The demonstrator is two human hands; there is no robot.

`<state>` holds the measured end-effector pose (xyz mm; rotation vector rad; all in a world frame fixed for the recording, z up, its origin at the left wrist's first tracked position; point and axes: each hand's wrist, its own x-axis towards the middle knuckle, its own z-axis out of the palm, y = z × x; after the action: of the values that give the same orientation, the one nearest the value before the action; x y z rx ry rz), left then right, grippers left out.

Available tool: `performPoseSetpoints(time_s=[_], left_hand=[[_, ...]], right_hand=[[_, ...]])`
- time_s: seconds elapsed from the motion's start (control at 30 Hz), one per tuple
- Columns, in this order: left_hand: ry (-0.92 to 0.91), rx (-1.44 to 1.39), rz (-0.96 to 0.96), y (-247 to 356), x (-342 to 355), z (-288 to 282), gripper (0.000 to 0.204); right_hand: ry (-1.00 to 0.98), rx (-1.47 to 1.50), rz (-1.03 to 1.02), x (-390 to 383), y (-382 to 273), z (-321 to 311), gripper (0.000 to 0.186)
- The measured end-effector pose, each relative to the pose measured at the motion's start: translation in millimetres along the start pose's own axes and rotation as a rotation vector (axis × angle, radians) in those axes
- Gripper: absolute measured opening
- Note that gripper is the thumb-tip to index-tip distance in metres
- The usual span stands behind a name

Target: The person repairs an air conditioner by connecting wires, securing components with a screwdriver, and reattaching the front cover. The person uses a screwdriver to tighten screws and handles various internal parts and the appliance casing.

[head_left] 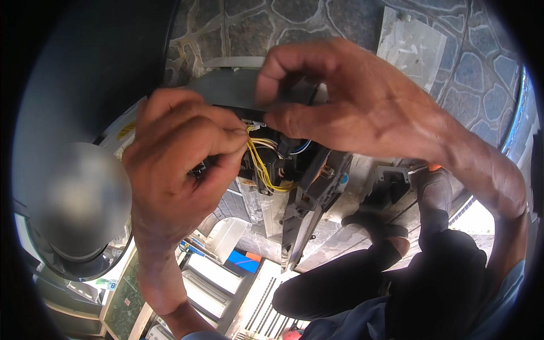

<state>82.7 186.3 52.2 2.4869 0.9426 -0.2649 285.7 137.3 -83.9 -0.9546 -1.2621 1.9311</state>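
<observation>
My left hand [181,153] is closed in a pinch at the upper end of a bundle of yellow wires [262,164]. A small white connector [256,127] sits right beside its fingertips. My right hand [351,102] is held just above and to the right, its thumb and curled index finger a little apart. Its fingertips are slightly blurred, and I see nothing between them. The yellow wires loop down into an opened black housing [277,156], which also holds white and blue wires. My hands hide part of the housing.
Dark panels of the opened appliance [309,198] stand right of the wires. A pale flat board [411,45] lies on the stone-patterned floor [294,20] at the far right. My legs and shoes [436,192] are lower right. A blurred rounded grey object [85,198] is at left.
</observation>
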Motion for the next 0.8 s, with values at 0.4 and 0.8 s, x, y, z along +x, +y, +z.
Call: performPoseSetpoints(time_s=[0.4, 0.8], left_hand=[[0.293, 0.059, -0.027, 3.3, -24.9, 22.1, 0.03], [0.458, -0.479, -0.437, 72.4, -177.6, 80.1, 0.036]], right_hand=[[-0.49, -0.477, -0.696, 49.8, -51.1, -39.7, 0.011], [-0.498, -0.828, -0.546, 47.7, -59.3, -15.9, 0.016]])
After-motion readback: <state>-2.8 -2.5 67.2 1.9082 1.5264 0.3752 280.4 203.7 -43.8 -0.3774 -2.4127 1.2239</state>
